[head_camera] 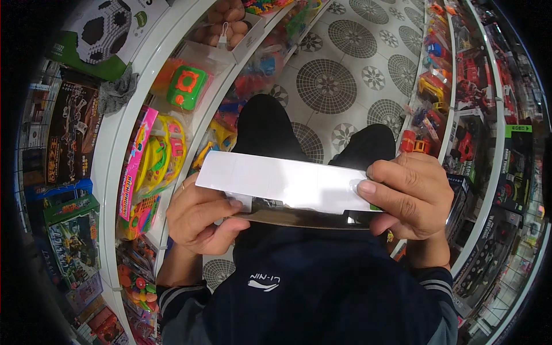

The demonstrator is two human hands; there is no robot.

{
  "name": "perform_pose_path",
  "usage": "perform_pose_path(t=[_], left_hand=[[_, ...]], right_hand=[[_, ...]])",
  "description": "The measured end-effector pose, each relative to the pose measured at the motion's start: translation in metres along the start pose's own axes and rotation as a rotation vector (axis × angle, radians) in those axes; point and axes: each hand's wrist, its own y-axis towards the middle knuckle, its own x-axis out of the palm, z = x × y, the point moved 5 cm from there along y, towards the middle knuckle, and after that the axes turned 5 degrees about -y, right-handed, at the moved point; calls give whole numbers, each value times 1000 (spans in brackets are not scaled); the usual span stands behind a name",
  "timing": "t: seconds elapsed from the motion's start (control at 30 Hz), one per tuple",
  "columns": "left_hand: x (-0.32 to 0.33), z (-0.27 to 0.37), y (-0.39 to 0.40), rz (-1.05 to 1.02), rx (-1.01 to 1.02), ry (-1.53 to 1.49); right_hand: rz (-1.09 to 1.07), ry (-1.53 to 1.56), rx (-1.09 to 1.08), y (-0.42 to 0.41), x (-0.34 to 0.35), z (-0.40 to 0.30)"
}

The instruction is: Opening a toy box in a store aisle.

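Note:
Both my hands hold a thin cardboard box (297, 220) in front of my torso. Its long white flap (276, 179) is raised and faces up, with glare across its right half. Below the flap runs a narrow dark gap with a shiny, clear surface; what lies inside cannot be made out. My left hand (205, 215) pinches the box's left end between thumb and fingers, beside a small white side tab (241, 202). At the other end, my right hand (409, 196) grips the right end of the flap and box, its thumb partly hidden underneath.
White shelves (108, 172) of toys flank me on the left, holding a bagged yellow toy set (161, 155), a green toy (187, 88), a box of egg-like balls (235, 28) and a grey cloth (117, 90). Boxed toy vehicles (487, 254) fill the right shelves. Patterned floor tiles (326, 86) lie between.

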Motion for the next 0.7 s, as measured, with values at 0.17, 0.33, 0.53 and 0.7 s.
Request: perform_pose_path(t=[0.17,0.33,0.53,0.7], left_hand=[[0,-1,-3,-8,56,-59],[0,-2,-3,-19,30,-114],[-3,-4,3,-60,11,-122],[-7,0,19,-146,65,-82]], right_hand=[[-40,37,0,3,-3,1],[-28,46,27,4,-2,5],[-4,48,51,7,1,7],[-19,43,57,8,2,8]])
